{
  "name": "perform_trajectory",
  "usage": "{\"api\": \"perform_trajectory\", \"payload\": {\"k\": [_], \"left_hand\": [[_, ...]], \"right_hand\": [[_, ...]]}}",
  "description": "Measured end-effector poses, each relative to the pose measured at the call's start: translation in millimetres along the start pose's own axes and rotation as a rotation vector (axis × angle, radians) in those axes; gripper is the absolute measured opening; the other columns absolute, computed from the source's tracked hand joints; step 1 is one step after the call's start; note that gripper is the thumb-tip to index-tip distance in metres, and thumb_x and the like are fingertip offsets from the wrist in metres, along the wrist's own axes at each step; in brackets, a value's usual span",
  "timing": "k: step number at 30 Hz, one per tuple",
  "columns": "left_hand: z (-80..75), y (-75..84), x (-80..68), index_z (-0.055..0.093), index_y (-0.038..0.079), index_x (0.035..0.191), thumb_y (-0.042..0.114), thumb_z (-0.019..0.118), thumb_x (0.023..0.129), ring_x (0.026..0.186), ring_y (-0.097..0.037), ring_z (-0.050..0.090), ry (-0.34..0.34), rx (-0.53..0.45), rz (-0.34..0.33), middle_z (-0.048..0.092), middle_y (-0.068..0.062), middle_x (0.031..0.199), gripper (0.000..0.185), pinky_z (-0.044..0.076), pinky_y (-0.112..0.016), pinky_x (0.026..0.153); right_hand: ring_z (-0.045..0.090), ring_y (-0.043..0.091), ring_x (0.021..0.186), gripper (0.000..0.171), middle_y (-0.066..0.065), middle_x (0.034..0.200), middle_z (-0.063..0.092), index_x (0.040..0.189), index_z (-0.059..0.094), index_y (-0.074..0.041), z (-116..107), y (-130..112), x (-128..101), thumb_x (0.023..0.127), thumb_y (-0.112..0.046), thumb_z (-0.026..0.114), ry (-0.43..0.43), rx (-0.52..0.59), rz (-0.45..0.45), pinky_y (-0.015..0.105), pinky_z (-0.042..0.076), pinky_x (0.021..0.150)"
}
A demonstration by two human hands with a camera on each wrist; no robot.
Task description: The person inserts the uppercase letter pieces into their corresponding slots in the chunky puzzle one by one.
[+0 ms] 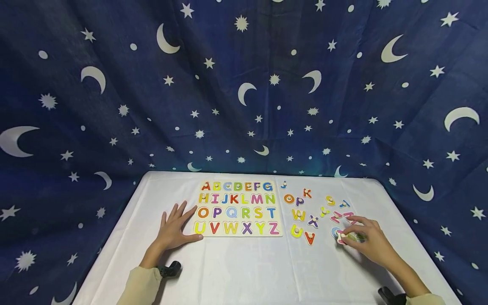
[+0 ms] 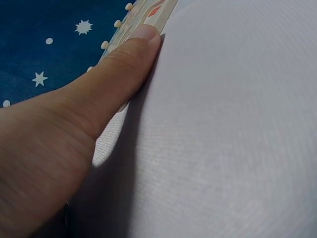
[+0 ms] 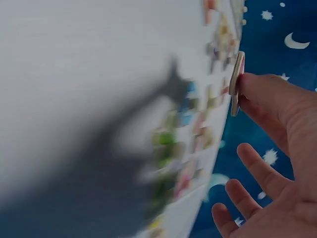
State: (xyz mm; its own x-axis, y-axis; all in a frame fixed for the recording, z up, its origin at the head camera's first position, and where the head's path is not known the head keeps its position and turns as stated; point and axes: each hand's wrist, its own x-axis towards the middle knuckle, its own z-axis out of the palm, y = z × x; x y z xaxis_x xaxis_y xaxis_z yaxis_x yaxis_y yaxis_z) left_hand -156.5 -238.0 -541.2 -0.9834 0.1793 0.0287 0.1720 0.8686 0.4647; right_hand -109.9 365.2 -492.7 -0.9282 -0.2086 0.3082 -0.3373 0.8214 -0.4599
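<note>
My left hand (image 1: 173,231) lies with spread fingers at the left edge of a wooden alphabet puzzle board (image 1: 280,231). Its thumb presses the board's near corner, as the left wrist view shows along the board edge (image 2: 166,16). My right hand (image 1: 371,239) pinches a pink letter piece (image 1: 340,238), which looks like an I, between thumb and forefinger. In the right wrist view this letter piece (image 3: 237,82) appears edge-on above the table, the other fingers of the right hand (image 3: 277,163) apart from it. Knobbed letters fill the board's top row and the H place.
Loose knobbed letters lie right of the board, among them an orange O (image 1: 289,198), a yellow W (image 1: 298,214), a yellow U (image 1: 296,231) and a red A-shaped or V piece (image 1: 310,238). A blue round letter (image 1: 334,231) and green pieces sit under my right hand. A starry curtain (image 1: 244,127) hangs behind the white table.
</note>
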Motion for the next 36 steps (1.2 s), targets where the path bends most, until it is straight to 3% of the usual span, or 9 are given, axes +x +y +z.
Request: {"api": "perform_trajectory", "payload": {"k": [8,19,24,28,36], "left_hand": [[-0.6,1.1,-0.9,0.045,0.017,0.156,0.061,0.086,0.07,0.154,-0.049,0.01,0.001,0.015,-0.002,0.024,-0.022,0.167,0.105,-0.002,-0.073,0.118],[2.2,-1.6,0.8,0.046,0.018,0.156,0.065,0.084,0.07,0.155,-0.048,0.009,-0.006,0.026,-0.009,0.023,-0.021,0.168,0.106,-0.003,-0.073,0.119],[1.9,-3.4,1.6,0.046,0.018,0.156,0.065,0.085,0.069,0.154,-0.049,0.01,0.001,0.023,-0.005,0.023,-0.021,0.168,0.106,-0.003,-0.073,0.119],[1.2,-2.6,1.4,0.047,0.018,0.156,0.065,0.085,0.069,0.154,-0.049,0.01,-0.001,0.02,-0.005,0.023,-0.021,0.167,0.106,-0.002,-0.073,0.119],[0.4,-1.7,0.6,0.047,0.018,0.156,0.066,0.085,0.069,0.155,-0.048,0.01,-0.012,0.024,-0.015,0.023,-0.02,0.168,0.106,-0.002,-0.073,0.119]], "right_hand": [[0.047,0.047,0.116,0.014,0.021,0.13,0.063,0.088,0.08,-0.019,7.0,-33.7,61.8,0.08,-0.011,0.088,-0.014,0.017,-0.072,0.063,0.043,0.085],[0.044,0.043,0.125,0.009,0.017,0.136,0.062,0.093,0.081,-0.015,54.8,-89.1,141.9,0.086,-0.018,0.085,-0.081,0.096,-0.06,0.065,0.038,0.1],[0.045,0.042,0.126,0.013,0.015,0.137,0.062,0.096,0.082,-0.013,88.0,-127.4,174.0,0.088,-0.023,0.083,-0.101,0.125,-0.052,0.066,0.037,0.104],[0.047,0.039,0.125,0.012,0.012,0.134,0.064,0.095,0.082,-0.013,126.8,-159.0,194.5,0.087,-0.022,0.084,-0.099,0.135,-0.061,0.064,0.036,0.107],[0.05,0.032,0.12,0.01,0.005,0.13,0.066,0.092,0.082,-0.017,196.9,-212.6,213.9,0.087,-0.026,0.084,-0.164,0.113,-0.056,0.052,0.042,0.096]]}}
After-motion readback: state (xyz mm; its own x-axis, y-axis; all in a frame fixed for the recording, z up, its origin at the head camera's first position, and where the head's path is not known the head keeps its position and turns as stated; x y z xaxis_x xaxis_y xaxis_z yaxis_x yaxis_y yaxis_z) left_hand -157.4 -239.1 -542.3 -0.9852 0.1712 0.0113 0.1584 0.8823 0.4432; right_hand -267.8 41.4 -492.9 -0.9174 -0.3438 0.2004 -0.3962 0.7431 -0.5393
